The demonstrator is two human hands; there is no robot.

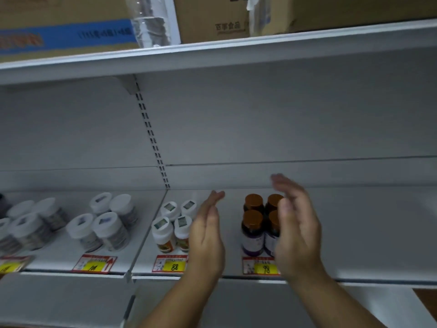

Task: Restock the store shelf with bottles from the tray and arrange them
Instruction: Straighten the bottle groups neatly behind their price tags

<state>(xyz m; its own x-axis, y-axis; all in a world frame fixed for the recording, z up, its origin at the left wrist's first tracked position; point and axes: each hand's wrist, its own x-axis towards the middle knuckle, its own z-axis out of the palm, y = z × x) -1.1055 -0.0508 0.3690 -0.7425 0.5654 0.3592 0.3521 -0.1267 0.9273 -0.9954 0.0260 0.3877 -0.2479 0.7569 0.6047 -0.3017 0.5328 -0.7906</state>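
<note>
**Squaring up the amber-capped bottles**

We have both hands at the shelf [354, 233], palms facing each other with fingers straight and spread apart, gripping nothing. The left hand [207, 235] stands in the gap between the white-capped bottles [173, 224] and the four amber-capped bottles [259, 224]; the right hand [296, 230] sits just beside the amber group's right flank and hides part of the two right-hand bottles. Whether either palm touches glass we cannot tell, as the right hand is blurred.

The amber bottles stand upright in a two-by-two block near the front edge, above the yellow price tag [262, 267]. No tray is in view.

We judge the step to be arranging: pressing the block together from both sides. To do it well, we should bring the palms in evenly and low on the bottle bodies, not at the caps, so that nothing tips. We should keep the left hand clear of the white-capped group, which stands very near its back. The block should end centred over its own tag, labels forward, rows straight with the shelf lip.
</note>
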